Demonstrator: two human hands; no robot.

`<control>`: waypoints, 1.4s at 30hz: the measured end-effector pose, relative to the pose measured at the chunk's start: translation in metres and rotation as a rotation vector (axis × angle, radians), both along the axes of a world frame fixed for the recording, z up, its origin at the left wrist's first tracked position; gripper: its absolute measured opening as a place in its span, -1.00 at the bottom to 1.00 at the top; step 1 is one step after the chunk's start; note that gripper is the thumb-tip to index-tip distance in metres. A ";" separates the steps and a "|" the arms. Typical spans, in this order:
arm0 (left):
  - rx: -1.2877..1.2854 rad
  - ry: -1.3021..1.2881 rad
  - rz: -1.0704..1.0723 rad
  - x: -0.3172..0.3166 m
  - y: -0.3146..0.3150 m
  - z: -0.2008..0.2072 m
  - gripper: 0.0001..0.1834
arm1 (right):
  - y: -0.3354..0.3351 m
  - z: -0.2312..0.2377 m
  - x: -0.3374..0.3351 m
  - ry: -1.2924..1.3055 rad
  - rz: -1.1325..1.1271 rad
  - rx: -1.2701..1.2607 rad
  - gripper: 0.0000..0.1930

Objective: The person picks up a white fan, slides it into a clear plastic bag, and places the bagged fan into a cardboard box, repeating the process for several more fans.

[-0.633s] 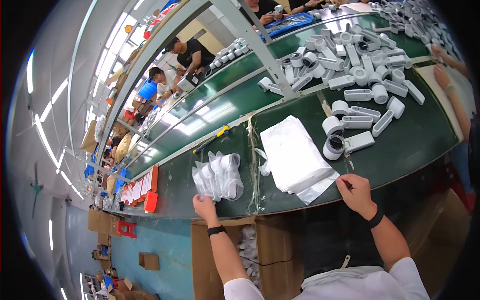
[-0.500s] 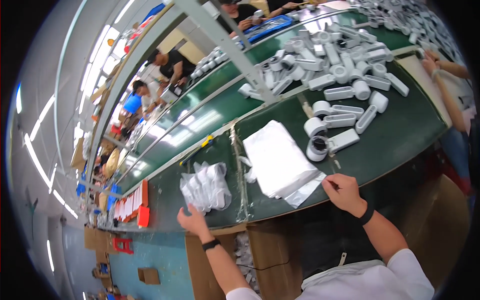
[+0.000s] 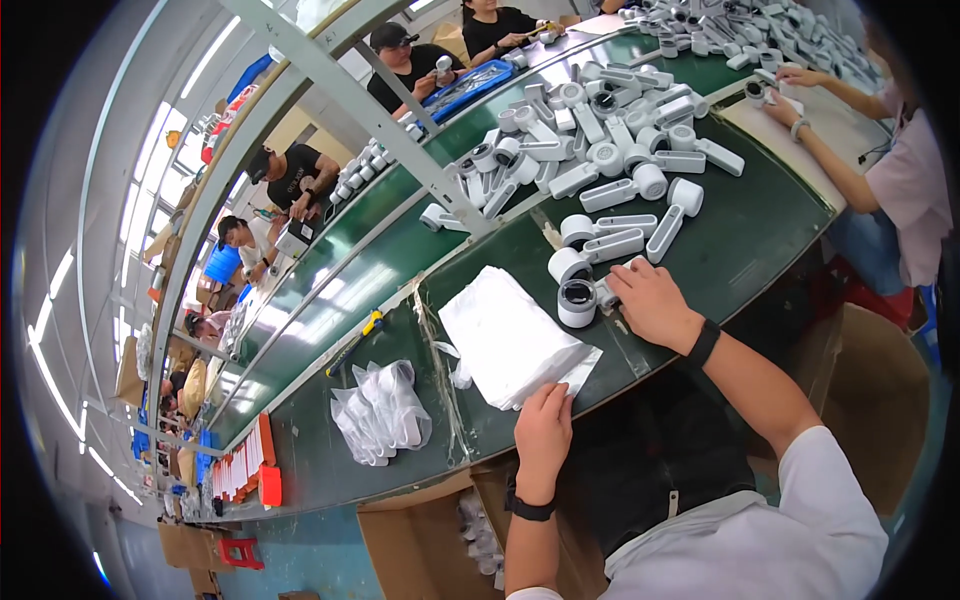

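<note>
My left hand (image 3: 543,440) has its fingers pinched together on the near edge of a stack of white plastic bags (image 3: 512,335). Its fingertips hold the clear edge of a bag. My right hand (image 3: 655,303) closes over the handle of a white handheld device with a round head (image 3: 577,302), which lies on the table just right of the bags; most of that handle is hidden under the fingers. Similar white devices (image 3: 613,246) lie just beyond it. Left of the stack sits a group of bagged devices (image 3: 382,412) in clear plastic.
A large heap of white devices (image 3: 610,130) covers the far side of the green table (image 3: 740,260). A yellow-handled tool (image 3: 370,324) lies far left. Orange-edged papers (image 3: 250,465) stand leftmost. Cardboard boxes (image 3: 415,535) are below the edge. A co-worker's hands (image 3: 785,105) work at right.
My left hand has gone from beside the bagged devices to the bag stack's near edge. My right hand has left that edge and reached forward onto a device's handle. The view has shifted.
</note>
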State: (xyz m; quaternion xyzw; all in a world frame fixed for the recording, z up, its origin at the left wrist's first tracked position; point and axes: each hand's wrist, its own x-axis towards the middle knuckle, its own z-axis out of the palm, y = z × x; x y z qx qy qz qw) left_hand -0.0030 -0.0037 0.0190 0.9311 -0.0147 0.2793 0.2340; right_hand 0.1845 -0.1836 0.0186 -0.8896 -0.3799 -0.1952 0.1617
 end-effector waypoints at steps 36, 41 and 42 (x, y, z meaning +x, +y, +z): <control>-0.613 0.107 0.297 -0.001 0.019 0.010 -0.79 | 0.064 0.001 -0.114 1.189 0.274 1.173 -0.55; -0.645 -0.001 0.066 0.024 0.001 0.002 -0.76 | 0.068 -0.015 -0.095 1.067 0.023 1.133 -0.53; -0.702 -0.023 0.010 0.032 -0.002 0.001 -0.81 | 0.065 -0.034 -0.080 0.922 0.017 1.136 -0.50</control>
